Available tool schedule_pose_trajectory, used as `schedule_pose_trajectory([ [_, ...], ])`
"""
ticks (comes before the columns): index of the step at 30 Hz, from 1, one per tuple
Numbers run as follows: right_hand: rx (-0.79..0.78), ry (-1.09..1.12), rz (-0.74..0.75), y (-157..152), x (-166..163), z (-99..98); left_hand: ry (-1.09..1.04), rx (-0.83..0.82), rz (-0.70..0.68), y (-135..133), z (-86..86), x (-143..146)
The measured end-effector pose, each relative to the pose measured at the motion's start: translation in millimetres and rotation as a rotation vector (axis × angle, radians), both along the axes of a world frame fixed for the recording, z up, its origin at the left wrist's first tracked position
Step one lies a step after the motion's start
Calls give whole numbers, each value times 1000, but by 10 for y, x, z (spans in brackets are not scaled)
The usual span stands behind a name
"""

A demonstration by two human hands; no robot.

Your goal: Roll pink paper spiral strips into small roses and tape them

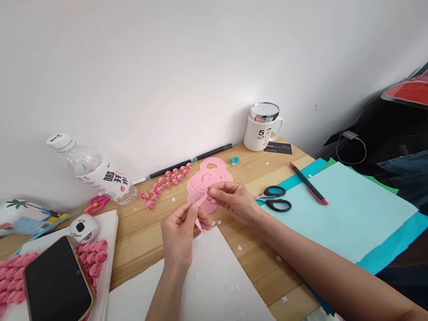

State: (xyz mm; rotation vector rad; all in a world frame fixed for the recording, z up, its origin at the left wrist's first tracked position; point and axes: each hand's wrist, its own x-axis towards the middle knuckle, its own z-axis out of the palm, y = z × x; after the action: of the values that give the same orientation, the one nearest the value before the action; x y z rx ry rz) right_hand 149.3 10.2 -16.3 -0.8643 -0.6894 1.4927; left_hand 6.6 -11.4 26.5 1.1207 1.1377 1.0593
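Note:
My left hand (182, 234) and my right hand (232, 200) meet over the wooden table (144, 234), both pinching one pink paper strip (200, 207) between their fingertips. The strip hangs down past my left thumb. Just behind the hands lies a pile of pink spiral-cut paper discs (209, 182). A row of small rolled pink paper roses (165, 180) lies further back to the left. A white sheet (216, 293) lies under my forearms.
Black scissors (275, 198) and a red pen (308, 183) rest by light blue paper sheets (348, 210) on the right. A white mug (263, 127), a black marker (190, 161), a tilted water bottle (91, 169), pink scissors (97, 202) and a phone (55, 294) on a rose-covered board are also there.

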Motion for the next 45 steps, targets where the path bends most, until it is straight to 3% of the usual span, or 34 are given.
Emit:
schedule_pose_trajectory([
  [45, 18, -52, 39, -11, 6, 9, 2, 4, -4, 4, -17, -8],
])
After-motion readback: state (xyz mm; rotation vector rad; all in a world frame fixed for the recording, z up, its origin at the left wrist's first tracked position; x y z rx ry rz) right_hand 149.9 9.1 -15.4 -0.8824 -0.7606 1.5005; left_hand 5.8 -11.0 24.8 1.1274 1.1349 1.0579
